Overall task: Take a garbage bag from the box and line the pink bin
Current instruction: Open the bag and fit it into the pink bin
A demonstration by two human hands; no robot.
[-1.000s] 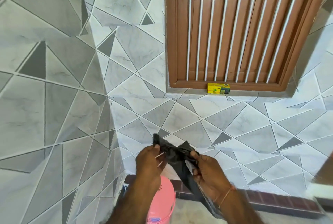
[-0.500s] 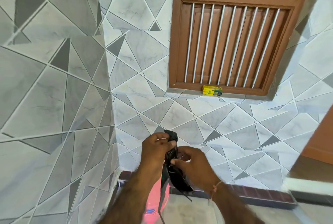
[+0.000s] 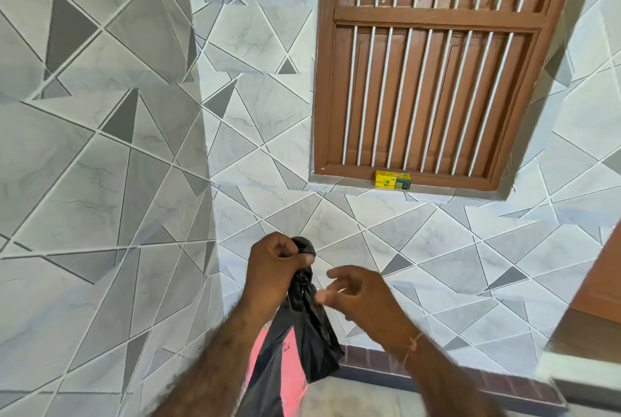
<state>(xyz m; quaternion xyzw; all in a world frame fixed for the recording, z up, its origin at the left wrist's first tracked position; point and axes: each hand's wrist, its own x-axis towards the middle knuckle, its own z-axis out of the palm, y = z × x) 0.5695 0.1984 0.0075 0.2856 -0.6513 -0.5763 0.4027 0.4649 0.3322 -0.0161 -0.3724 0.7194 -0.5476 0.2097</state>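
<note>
My left hand (image 3: 279, 269) is closed in a fist around the top end of the thin black plastic garbage bag (image 3: 302, 326). A small bunch of the bag comes out above my thumb, and the rest hangs down from the fist, crumpled and partly twisted, in front of my forearm. My right hand (image 3: 359, 295) is just beside the bag, on its right side. Its fingers (image 3: 331, 292) are loose and spread, a little blurred, and they grasp nothing; whether the fingertips touch the plastic I cannot tell. On the right wrist there is a thin red thread (image 3: 415, 344).

Behind the hanging bag, low in the view, I see the round pink plastic bin (image 3: 295, 389). The bag and my left arm cover most of it, so only some pink parts show. The bag hangs in front of the bin and is not inside it.

The small yellow and green cardboard box (image 3: 392, 179) stands on the grey ledge (image 3: 336, 185) under the brown wooden window with white bars (image 3: 433, 80), well apart from my hands and higher on the wall. The wall (image 3: 134, 148) has grey tiles with white lines in triangle shapes. At the foot of the wall runs a dark brick-coloured border (image 3: 373, 359).
</note>
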